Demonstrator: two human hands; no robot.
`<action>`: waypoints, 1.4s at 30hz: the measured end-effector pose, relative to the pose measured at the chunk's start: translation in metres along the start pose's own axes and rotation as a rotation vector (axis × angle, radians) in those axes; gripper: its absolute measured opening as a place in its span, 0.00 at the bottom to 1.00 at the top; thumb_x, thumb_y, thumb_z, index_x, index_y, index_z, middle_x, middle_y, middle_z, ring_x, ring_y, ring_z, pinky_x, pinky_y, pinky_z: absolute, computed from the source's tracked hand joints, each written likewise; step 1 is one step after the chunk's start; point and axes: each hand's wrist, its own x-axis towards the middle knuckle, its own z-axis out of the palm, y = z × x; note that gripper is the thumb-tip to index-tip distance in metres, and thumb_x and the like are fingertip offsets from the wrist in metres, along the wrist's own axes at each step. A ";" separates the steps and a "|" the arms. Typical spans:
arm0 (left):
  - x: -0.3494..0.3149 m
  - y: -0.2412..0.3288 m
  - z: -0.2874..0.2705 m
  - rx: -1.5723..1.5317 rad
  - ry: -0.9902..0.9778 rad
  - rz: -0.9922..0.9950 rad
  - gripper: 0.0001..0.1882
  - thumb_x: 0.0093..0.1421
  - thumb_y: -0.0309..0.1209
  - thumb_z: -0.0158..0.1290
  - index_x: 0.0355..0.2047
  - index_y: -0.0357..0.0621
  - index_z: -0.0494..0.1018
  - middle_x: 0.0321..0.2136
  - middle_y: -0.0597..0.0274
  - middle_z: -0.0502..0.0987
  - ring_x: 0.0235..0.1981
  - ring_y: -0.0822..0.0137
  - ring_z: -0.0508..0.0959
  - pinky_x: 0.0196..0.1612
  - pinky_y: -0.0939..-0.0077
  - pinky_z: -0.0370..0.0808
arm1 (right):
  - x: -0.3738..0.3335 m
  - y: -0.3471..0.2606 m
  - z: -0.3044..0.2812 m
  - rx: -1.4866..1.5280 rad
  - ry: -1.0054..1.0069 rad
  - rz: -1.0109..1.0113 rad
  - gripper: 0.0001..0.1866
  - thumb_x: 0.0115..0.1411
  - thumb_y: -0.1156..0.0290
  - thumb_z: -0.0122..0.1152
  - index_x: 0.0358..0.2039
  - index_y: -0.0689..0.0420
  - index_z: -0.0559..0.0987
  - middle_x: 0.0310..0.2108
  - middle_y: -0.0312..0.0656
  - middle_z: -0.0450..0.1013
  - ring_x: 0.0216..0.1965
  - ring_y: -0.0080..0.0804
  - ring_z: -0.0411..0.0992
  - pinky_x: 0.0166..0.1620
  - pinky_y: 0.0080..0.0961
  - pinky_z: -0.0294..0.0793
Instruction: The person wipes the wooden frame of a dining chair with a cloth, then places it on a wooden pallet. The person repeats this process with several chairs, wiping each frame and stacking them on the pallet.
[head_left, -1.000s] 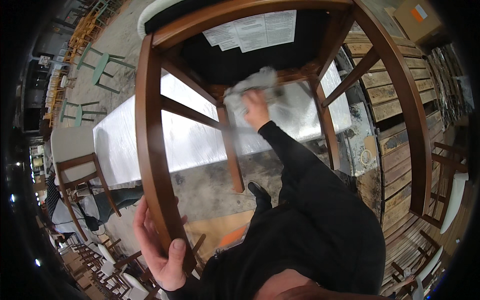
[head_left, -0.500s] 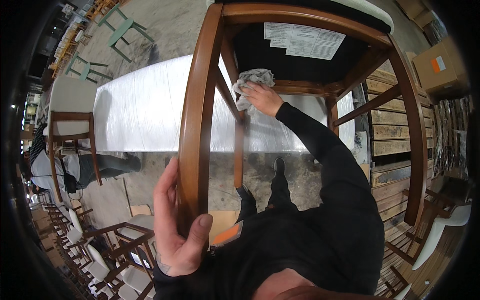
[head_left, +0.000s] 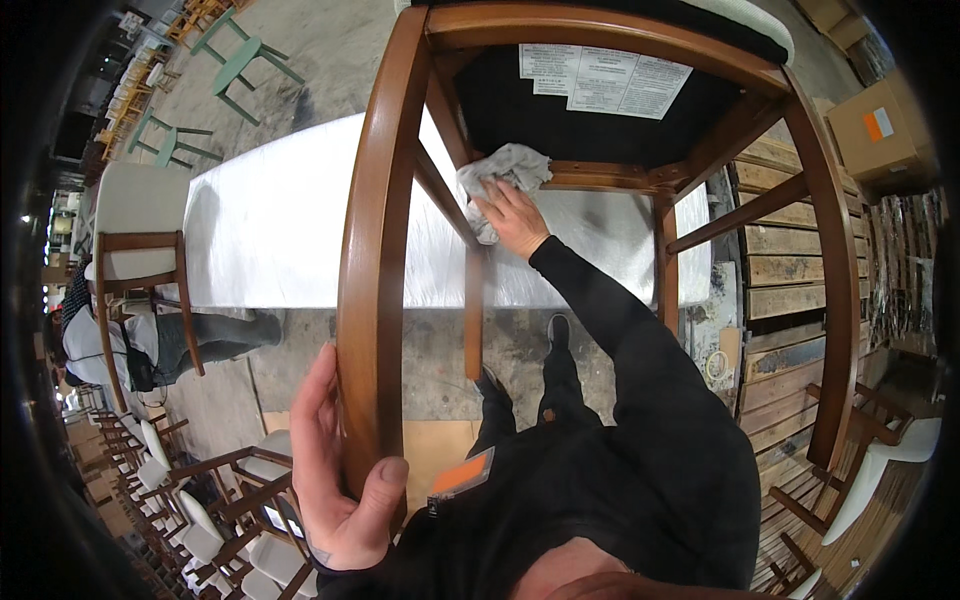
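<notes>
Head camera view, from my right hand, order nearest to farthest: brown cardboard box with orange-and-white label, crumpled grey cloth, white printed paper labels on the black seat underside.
From your right hand:
1. Crumpled grey cloth: against the hand.
2. White printed paper labels: above and right in the picture, on the black seat underside.
3. Brown cardboard box: far right, beyond the chair.

Grey, stained concrete floor point(head_left: 318, 50) spans the hall. Centre: long surface wrapped in shiny plastic point(head_left: 270, 220). Far left: green chairs point(head_left: 236, 68), with wooden chairs point(head_left: 122, 95) beyond. Left: off-white upholstered chair point(head_left: 142, 200). Near left: crowded pale-seated chairs point(head_left: 200, 535). Right: slatted wooden pallets point(head_left: 785, 235). Far right: cardboard carton point(head_left: 890, 95) with orange label.
</notes>
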 end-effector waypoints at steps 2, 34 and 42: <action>0.001 -0.001 0.001 0.030 0.032 0.001 0.48 0.56 0.37 0.62 0.69 0.30 0.49 0.64 0.42 0.62 0.64 0.52 0.65 0.65 0.62 0.60 | 0.001 -0.001 0.003 -0.045 -0.121 0.083 0.23 0.60 0.70 0.52 0.57 0.50 0.75 0.62 0.40 0.67 0.65 0.43 0.60 0.57 0.39 0.68; -0.005 -0.009 -0.002 0.084 -0.117 0.188 0.40 0.62 0.30 0.55 0.70 0.39 0.49 0.61 0.44 0.65 0.57 0.54 0.73 0.48 0.64 0.79 | -0.034 0.112 -0.081 -0.066 0.797 1.558 0.39 0.49 0.72 0.68 0.60 0.71 0.63 0.62 0.62 0.58 0.65 0.62 0.55 0.68 0.47 0.53; -0.001 -0.003 -0.010 0.071 -0.291 0.170 0.36 0.65 0.25 0.54 0.69 0.37 0.50 0.64 0.40 0.61 0.63 0.44 0.67 0.63 0.51 0.65 | -0.040 0.100 -0.093 -0.141 0.684 1.645 0.28 0.43 0.73 0.71 0.46 0.64 0.73 0.52 0.56 0.62 0.56 0.60 0.60 0.60 0.48 0.62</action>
